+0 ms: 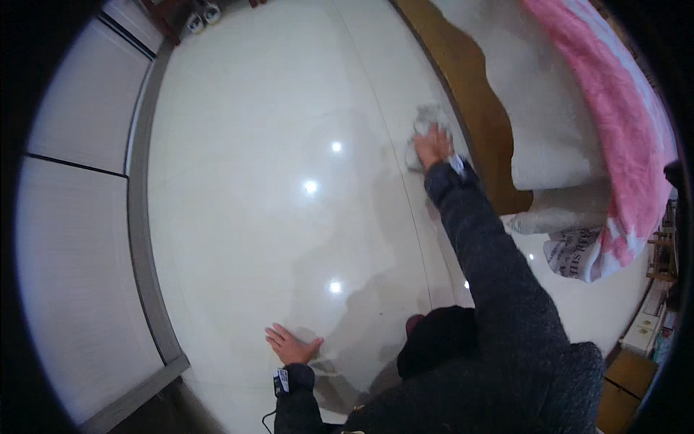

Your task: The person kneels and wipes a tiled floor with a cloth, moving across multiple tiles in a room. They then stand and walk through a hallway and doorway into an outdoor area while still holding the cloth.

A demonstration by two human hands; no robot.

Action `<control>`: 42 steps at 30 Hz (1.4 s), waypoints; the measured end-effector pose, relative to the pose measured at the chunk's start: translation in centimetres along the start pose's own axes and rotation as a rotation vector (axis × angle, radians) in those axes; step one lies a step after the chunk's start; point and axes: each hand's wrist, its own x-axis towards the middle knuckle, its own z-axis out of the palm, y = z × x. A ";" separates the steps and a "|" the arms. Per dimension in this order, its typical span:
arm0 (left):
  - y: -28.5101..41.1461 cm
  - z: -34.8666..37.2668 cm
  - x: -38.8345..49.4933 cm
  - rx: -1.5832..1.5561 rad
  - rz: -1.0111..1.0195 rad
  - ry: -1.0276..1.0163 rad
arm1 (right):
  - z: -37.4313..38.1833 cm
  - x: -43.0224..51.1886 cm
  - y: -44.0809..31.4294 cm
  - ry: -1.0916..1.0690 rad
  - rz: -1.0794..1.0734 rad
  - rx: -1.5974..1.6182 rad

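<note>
My right hand [434,145] presses down on a light grey cloth [430,115] on the glossy white tiled floor [244,163], close to the wooden base at the right. The cloth shows past the fingertips and at the left of the palm. Whether the fingers grip it cannot be told. With fingers spread, my left hand [293,345] rests on the floor at the lower middle, holding nothing.
White panelled sliding doors [81,217] in a grey frame line the left. At the right stands a bed or similar with a wooden base [482,108], hanging light fabric [547,108] and a pink blanket [629,135]. Small wheels [203,17] are at the top left.
</note>
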 end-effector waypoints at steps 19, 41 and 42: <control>0.9 -0.7 0.6 0.018 -0.018 -0.005 | 9.8 -26.2 -13.0 -0.678 -1.676 0.090; -11.9 0.9 3.0 -0.077 0.357 0.339 | 3.2 -21.2 11.1 -0.347 -1.094 0.013; -12.7 1.4 3.1 -0.087 0.311 0.299 | 3.3 -21.5 11.7 -0.343 -1.114 0.033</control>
